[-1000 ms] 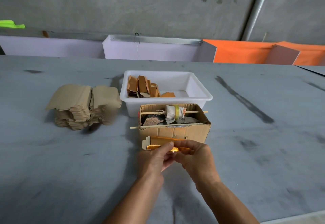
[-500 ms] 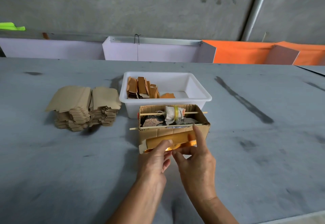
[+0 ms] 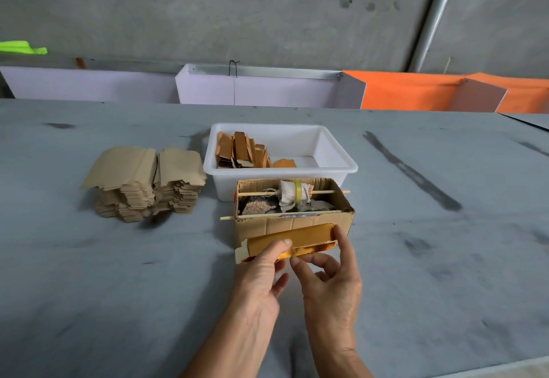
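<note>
Both hands meet on a gold carton blank (image 3: 294, 239) just in front of an open cardboard box (image 3: 341, 220) on a broad grey desk (image 3: 445, 259); the left hand (image 3: 261, 279) pinches the blank near its middle, thumb on top and fingers beneath, while the right hand (image 3: 329, 282) takes the right-hand end, forefinger standing against the end edge and thumb tip at the lower fold. Close behind the box sits a white plastic tub (image 3: 338, 155), with folded orange-brown cartons (image 3: 240, 152) leaning at its left end; off to the left, apart from both, lies a stack of flat brown blanks (image 3: 142, 184); two thin sticks (image 3: 258, 193) span the box, one carrying a wad of cloth (image 3: 292, 196) with a yellow band.

The blank is held clear of the desk, lying left to right; its upper panel shows plain brown card and the strip facing the person shows shiny foil; a small pale tab (image 3: 240, 251) pokes out at the left end. It looks very light and thin, stiff only along its creases; the foil face is likely slick and quick to dent, so a hard squeeze mid-panel would probably buckle it. The sound places to hold appear to be the creased edges and the two ends, fingertips either side of a fold, pressure light, letting the scored lines do the bending.
</note>
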The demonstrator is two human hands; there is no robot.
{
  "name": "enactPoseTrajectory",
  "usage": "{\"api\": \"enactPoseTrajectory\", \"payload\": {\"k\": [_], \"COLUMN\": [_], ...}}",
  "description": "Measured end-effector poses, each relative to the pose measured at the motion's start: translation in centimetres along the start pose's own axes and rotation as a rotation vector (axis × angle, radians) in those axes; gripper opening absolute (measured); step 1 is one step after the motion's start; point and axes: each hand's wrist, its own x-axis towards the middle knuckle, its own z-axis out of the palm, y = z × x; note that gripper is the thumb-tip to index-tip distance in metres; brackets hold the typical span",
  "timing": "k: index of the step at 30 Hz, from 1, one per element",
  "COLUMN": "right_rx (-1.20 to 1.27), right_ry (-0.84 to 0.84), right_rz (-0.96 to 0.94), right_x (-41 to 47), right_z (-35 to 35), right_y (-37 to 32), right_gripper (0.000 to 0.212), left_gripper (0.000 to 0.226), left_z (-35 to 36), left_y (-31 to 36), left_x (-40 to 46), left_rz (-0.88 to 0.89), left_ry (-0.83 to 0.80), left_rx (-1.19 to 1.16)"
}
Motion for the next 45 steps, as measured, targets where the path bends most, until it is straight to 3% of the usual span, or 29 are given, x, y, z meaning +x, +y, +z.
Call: {"api": "enactPoseTrajectory", "payload": {"k": [5, 12, 16, 24, 28, 33, 38, 45], "right_rx": [0.033, 0.173, 0.354, 0.639, 0.631, 0.594, 0.588, 0.541], "right_ry": [0.038, -0.07, -0.094, -0.161, -0.134, -0.102, -0.072, -0.132], "right_rz": [-0.016, 0.137, 0.315, 0.616, 0.674, 0.656, 0.657, 0.698], "right_x": [0.0, -0.3, 0.1, 0.2, 0.5, 0.7, 0.9, 1.3], "right_z": [0.0, -0.2, -0.5, -0.2, 0.1, 0.1, 0.0, -0.1], "right_y": [-0.2, -1.0, -1.7, -2.0, -2.0, -1.8, -1.6, -1.7], "right_gripper": [0.083, 0.081, 0.079, 0.03, 0.021, 0.021, 0.029, 0.013], "left_gripper": [0.034, 0.026, 0.02, 0.021, 0.018, 0.042, 0.016, 0.006], "left_z": [-0.5, -0.5, -0.6, -0.9, -1.0, -1.5, -1.5, -1.6], "left_y": [-0.4, -0.4, -0.1, 0.1, 0.6, 0.6, -0.1, 0.0], "left_x": [-0.1, 0.1, 0.3, 0.8, 0.9, 0.2, -0.1, -0.1], "left_rz": [0.044, 0.13, 0.179, 0.171, 0.126, 0.128, 0.174, 0.145], "left_ry": [0.003, 0.015, 0.021, -0.037, -0.073, -0.121, -0.112, -0.18], "left_rx": [0.037, 0.099, 0.133, 0.171, 0.215, 0.208, 0.277, 0.237]}}
